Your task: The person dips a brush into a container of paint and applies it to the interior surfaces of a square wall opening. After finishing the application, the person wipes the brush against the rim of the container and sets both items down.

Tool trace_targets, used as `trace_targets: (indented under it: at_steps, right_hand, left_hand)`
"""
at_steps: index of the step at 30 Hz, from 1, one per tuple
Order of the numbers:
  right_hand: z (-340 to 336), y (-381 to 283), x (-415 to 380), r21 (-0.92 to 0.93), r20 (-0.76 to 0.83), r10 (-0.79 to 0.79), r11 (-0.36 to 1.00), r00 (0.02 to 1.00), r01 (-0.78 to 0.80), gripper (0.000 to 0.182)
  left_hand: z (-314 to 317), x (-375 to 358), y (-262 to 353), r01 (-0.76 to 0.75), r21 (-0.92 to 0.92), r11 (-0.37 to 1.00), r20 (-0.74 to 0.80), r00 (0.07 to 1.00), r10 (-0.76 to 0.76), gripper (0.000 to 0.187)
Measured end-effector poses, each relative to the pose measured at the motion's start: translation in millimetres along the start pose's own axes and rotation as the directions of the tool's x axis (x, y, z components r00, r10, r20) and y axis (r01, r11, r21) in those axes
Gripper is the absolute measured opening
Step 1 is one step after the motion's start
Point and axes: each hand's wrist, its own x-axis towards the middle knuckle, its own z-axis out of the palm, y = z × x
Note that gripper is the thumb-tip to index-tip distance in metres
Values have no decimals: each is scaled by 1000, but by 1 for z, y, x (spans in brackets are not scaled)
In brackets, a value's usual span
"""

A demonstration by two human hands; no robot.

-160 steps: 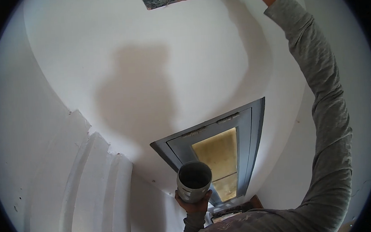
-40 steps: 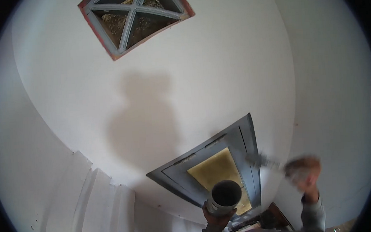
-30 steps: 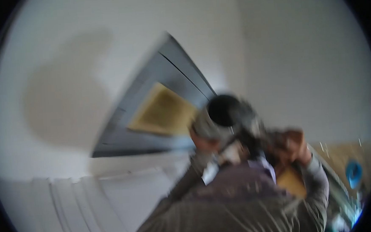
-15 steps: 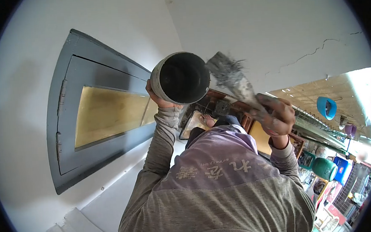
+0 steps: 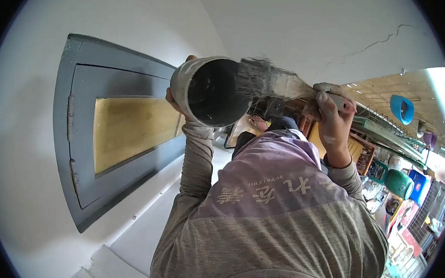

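My left hand (image 5: pixel 175 102) grips a round paint bucket (image 5: pixel 182 85) from its left side, fingers wrapped round the outer wall. The bucket is tilted so its dark mouth faces me, and its inside is mostly in shadow. In my right hand (image 5: pixel 330 113) is a wide paintbrush (image 5: pixel 288 84), held by its handle with the thumb on top. Its grey, paint-caked bristles point left and overlap the right rim of the bucket in this view.
A grey-framed door (image 5: pixel 87 142) with a yellow panel is on the left, set in a white wall (image 5: pixel 24 151). A crack (image 5: pixel 379 42) runs across the wall at upper right. A blue bowl-like container (image 5: pixel 401 109), a green barrel (image 5: pixel 399 184) and clutter fill the right side.
The paintbrush has swung from slanting up beside the bucket to nearly level, its bristles now at the rim. My right hand has turned and risen; the bucket has shifted slightly left.
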Motion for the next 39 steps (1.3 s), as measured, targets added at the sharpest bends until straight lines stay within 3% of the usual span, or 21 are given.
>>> trace_targets:
  at_steps: [2,6,7,10,13,14,15,18,20,22,23,25,27,28,29,32,33,34,35,36,39]
  right_hand:
    - [-18,12,7,109,-62,131,986,989,-124,16]
    - [-20,-2,10,125,-83,54,991,995,-43,18]
    - [-16,-4,8,146,-15,9,989,1000,-7,19]
    - [1,-6,6,73,162,211,972,964,-224,20]
    - [-25,11,10,66,-7,132,989,991,-131,21]
    - [-33,8,13,35,-47,115,993,992,-114,21]
    - [-39,2,16,27,-26,82,996,996,-81,21]
    - [-22,-12,8,150,32,-43,988,999,38,22]
    - [-12,-6,2,120,123,-23,993,992,8,19]
    - [-11,6,3,46,189,44,997,981,-54,16]
    - [-20,7,4,20,109,24,999,994,-27,16]
    - [-40,12,10,-43,-26,-16,999,1000,14,16]
    - [-39,-7,10,71,21,-51,996,998,50,15]
    - [-37,-10,8,171,74,-98,982,992,84,15]
    - [-33,-4,1,157,61,-85,985,994,75,15]
    - [-27,6,-8,98,54,-31,995,998,26,15]
    - [-27,0,-3,65,77,7,998,997,-12,15]
    - [-28,-3,2,28,106,48,998,993,-52,15]
    - [-37,2,5,-58,27,-90,994,996,91,15]
    - [-46,-8,6,-113,66,-68,991,996,75,13]
    - [-34,-14,-2,147,154,-154,980,976,131,19]
  left_hand:
    - [-1,1,4,3,1,1000,-17,1000,-3,84]
    - [-12,4,6,15,-46,999,7,1000,-15,86]
    - [-12,5,7,18,-44,999,13,1000,-17,86]
    - [-5,2,7,9,-7,1000,-1,1000,-9,87]
    - [-5,-1,11,7,-4,1000,-6,1000,-7,89]
    - [-15,0,10,26,-77,997,40,999,-23,88]
    - [-41,8,2,80,-244,967,136,990,-48,89]
    - [-44,10,2,145,-347,926,253,966,-57,86]
    - [-17,-5,11,200,-440,875,301,951,-67,86]
    - [-3,-16,19,147,-365,919,220,973,-68,86]
    - [1,-17,19,75,-232,970,121,992,-48,87]
    - [3,-18,22,0,-171,985,157,987,27,76]
    - [4,-20,24,39,-309,950,409,908,95,54]
    - [6,-23,25,-19,-176,984,266,962,66,64]
    - [9,-24,27,-53,-33,998,122,991,57,75]
    - [3,-17,19,-27,-114,993,141,989,43,75]
    - [1,-15,23,13,-175,985,336,941,47,62]
    - [-10,-11,23,71,-236,969,350,937,16,63]
    - [-20,-8,24,130,-296,946,363,932,-15,63]
    - [-31,-5,25,189,-352,917,376,925,-46,63]
    - [-4,-22,31,48,-232,971,157,988,-11,81]
